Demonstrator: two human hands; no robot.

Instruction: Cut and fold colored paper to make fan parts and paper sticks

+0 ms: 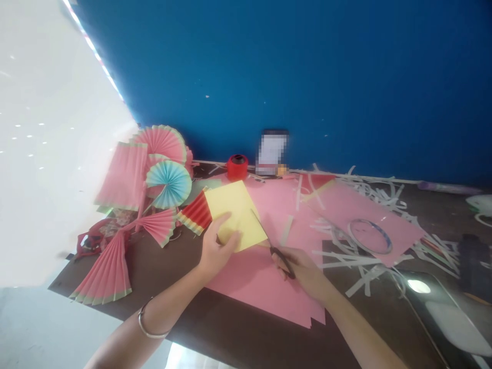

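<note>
My left hand (220,241) grips a yellow paper sheet (234,205) by its lower left part, thumb on top and fingers partly behind it. In my right hand (300,269) is a pair of scissors (283,261) with dark handles. Their blades point up and left, along the right side of the yellow sheet. Whether they cut into the paper at this instant I cannot tell. Under both hands lies a large pink sheet (253,287). A red pleated paper piece (197,211) with yellow edging touches the yellow sheet's left side.
Pleated pink fans (111,271) and a blue round fan (169,183) pile up at the left. A red tape roll (237,167) stands by the blue wall (292,77). White paper strips (369,274), a ring-shaped roll (369,237) and a glossy dark object (434,302) lie at the right.
</note>
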